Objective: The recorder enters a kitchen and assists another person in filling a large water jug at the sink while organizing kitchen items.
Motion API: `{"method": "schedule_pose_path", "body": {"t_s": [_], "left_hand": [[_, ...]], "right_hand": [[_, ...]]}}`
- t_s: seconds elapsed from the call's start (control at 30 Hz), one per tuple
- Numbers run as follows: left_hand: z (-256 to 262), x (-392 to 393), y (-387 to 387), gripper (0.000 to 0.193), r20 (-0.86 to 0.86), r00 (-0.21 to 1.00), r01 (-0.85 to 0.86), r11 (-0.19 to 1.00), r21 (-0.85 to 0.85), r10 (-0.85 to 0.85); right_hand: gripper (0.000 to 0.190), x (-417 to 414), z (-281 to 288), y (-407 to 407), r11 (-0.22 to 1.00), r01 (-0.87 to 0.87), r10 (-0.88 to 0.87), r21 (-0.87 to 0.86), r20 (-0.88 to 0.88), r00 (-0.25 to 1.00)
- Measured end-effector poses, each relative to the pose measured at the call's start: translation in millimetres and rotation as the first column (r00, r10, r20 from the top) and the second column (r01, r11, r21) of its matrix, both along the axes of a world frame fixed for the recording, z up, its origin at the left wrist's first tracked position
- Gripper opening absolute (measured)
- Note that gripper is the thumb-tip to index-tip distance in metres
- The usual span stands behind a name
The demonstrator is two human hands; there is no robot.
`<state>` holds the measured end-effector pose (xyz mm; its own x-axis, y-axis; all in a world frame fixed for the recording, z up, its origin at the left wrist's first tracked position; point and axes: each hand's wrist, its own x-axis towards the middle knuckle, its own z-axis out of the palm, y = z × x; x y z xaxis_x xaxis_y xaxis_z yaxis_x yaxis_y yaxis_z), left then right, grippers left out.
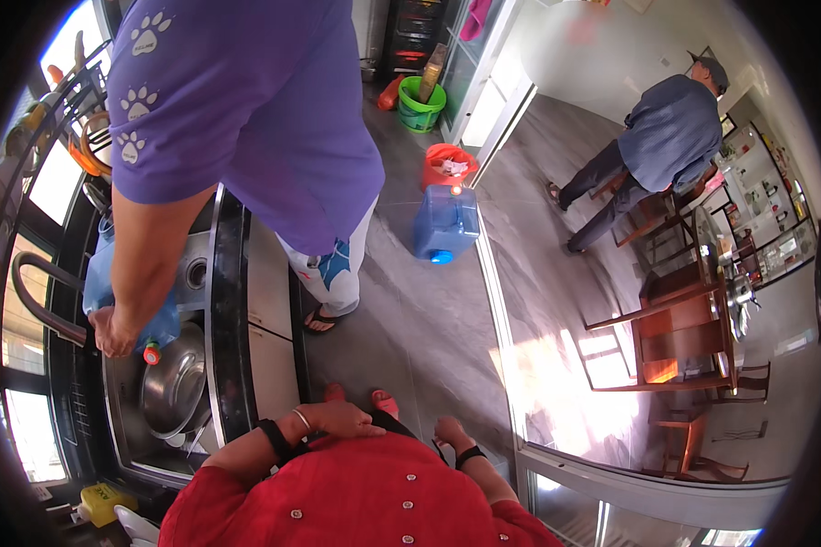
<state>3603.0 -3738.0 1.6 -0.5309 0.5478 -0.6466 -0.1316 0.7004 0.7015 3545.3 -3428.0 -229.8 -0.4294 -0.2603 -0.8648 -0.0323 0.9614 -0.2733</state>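
My left hand [345, 418] lies flat against the front of my red shirt [376, 485], below a bracelet and a black wristband. To the right of my waist hangs my right hand [453, 434], its fingers curled. A thin dark strip shows beneath it; whether I hold it cannot be seen. Ahead on the left, a person in a purple shirt [301, 130] leans over the steel sink [126, 437]. That person's hand [115, 331] is at a blue plastic water jug [164, 311] tilted over the sink. A steel basin [174, 379] sits under its red-capped spout.
A second blue water jug [445, 222] stands on the floor near a red bin [432, 174] and a green bucket [421, 113]. The sliding door track [496, 301] runs along my right. Beyond it, another person [670, 137] stands near wooden chairs [681, 335]. A curved faucet [31, 287] overhangs the sink.
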Motion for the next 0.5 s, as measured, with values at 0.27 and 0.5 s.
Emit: {"method": "schedule_pose_path", "body": {"t_s": [0.27,0.5], "left_hand": [[-16,31,-20,0.051,-0.119,0.969,-0.213,0.975,0.057,0.219],[0,42,-22,0.039,-0.333,0.926,-0.153,0.984,0.097,0.176]], "right_hand": [[0.024,-34,18,-56,0.964,-0.215,0.182,-0.159,-0.198,0.963],[0.023,-51,-24,-36,0.727,-0.678,0.65,-0.109,-0.21,0.73]]}}
